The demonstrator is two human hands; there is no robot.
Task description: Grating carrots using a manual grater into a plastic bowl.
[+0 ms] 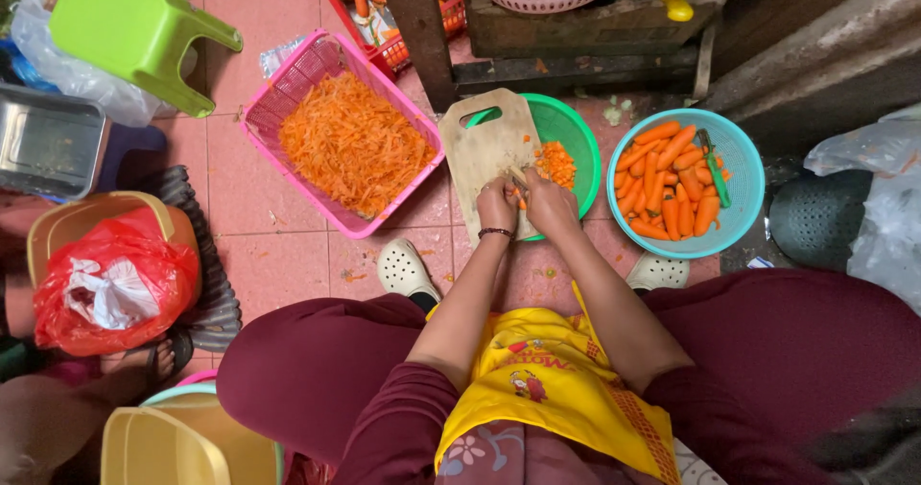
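Floor: pink tiles [240, 188], used as work area.
Left hand [497, 207]: fingers closed on carrot piece [519, 197], steadied on cutting board [484, 154].
Right hand [550, 202]: fingers closed round knife handle, blade barely seen.
Green bowl [576, 130]: set under board edge, so cut bits are caught.

The single head-worn camera looks almost straight down from above the seated person's lap onto the tiled floor [249, 188], fairly near, taking in the wooden cutting board [484, 149] at centre, while the dim right edge stays hard to read.
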